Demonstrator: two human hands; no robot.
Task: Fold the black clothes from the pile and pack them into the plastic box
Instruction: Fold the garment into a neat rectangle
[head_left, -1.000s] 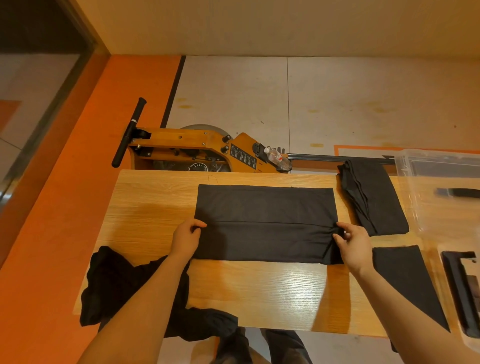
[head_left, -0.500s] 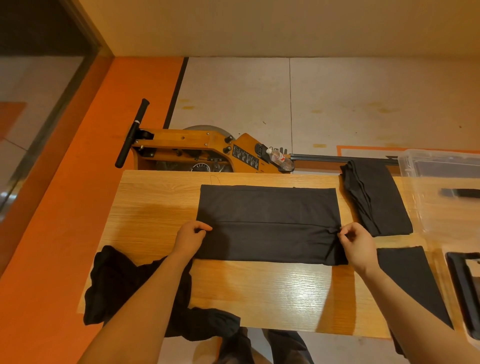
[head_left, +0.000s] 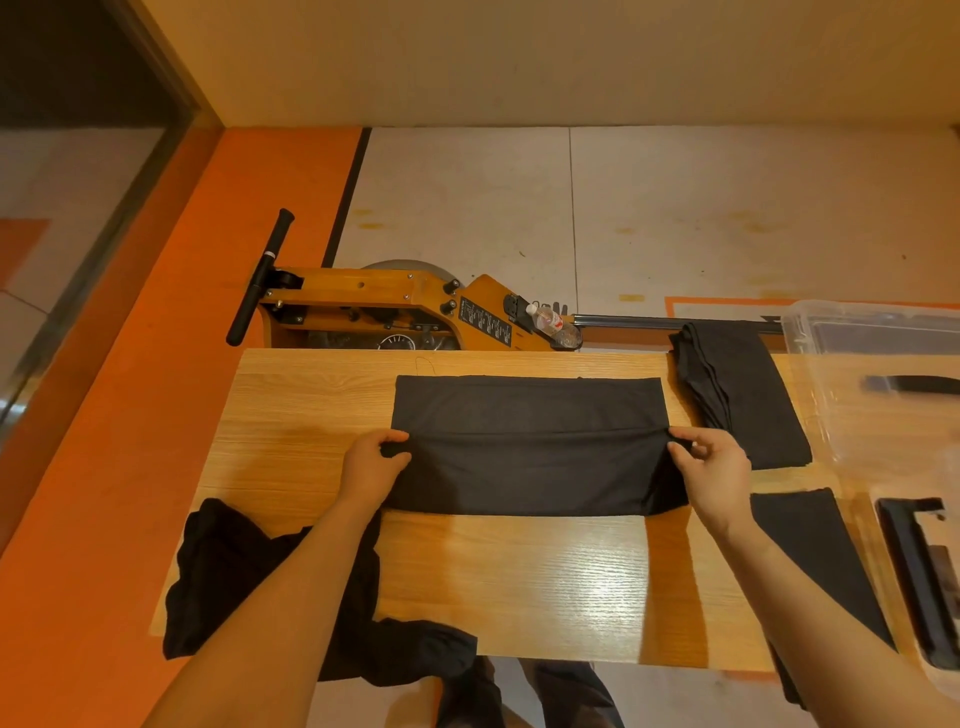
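Pile (head_left: 270, 582) of unfolded black clothes: desk's (head_left: 545, 582) near-left corner, partly overhanging. Left hand (head_left: 371, 467): pinches left end of garment (head_left: 527, 447). Garment: mid-desk, long axis left-to-right, spanning both hands equally (fold likely runs away from the person). Right hand (head_left: 714, 470): pinches right end. Folded pieces (head_left: 740, 395), then plastic box (head_left: 872, 374): far right.
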